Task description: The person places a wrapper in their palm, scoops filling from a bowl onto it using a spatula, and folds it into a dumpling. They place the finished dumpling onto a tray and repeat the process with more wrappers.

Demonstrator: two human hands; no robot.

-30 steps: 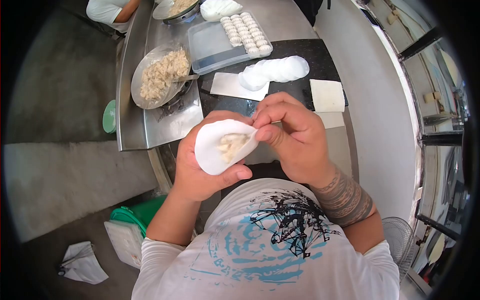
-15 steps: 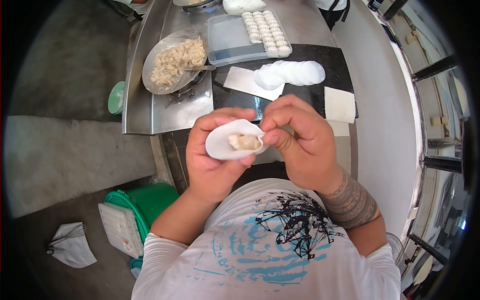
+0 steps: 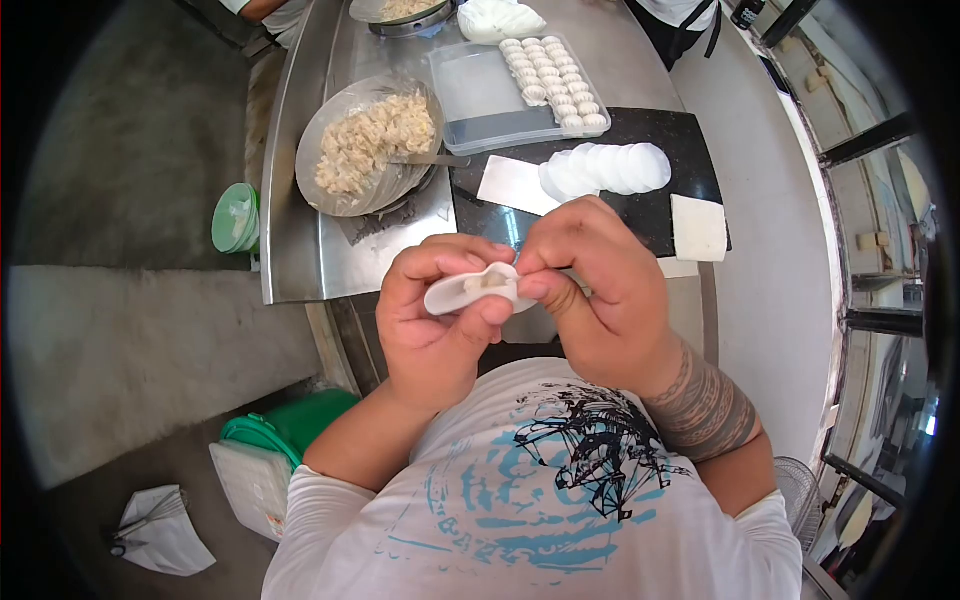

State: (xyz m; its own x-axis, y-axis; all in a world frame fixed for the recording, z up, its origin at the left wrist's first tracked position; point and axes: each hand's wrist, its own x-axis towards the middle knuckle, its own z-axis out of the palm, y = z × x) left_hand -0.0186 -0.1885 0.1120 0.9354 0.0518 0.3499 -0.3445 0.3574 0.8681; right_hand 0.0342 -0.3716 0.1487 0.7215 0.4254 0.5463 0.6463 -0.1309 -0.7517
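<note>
A white round wrapper (image 3: 448, 295) with pale filling inside is folded up into a narrow boat shape above my shirt. My left hand (image 3: 430, 320) wraps round it from the left, fingers behind and thumb in front. At its right end, the thumb and fingertips of my right hand (image 3: 600, 290) pinch the edge. Beyond my hands, overlapping round wrappers (image 3: 605, 168) lie partly on a white board (image 3: 515, 184). A bowl of chunky filling (image 3: 375, 145) with a metal spatula (image 3: 430, 159) stands at the left, and pleated dumplings (image 3: 555, 82) sit in rows in a plastic tray (image 3: 480, 90).
A folded white cloth (image 3: 699, 229) lies on the black slab (image 3: 690, 150) at the right. A white bag (image 3: 500, 18) and another bowl (image 3: 405, 8) stand farther back. Two other people show partly at the top edge. Green bowls (image 3: 236, 218) are left of the steel counter (image 3: 290, 200).
The wrapper's opening has narrowed as my left fingers and thumb drew closer together. My right pinch stays at its right end. The view has shifted slightly, so the counter items appear lower and farther right.
</note>
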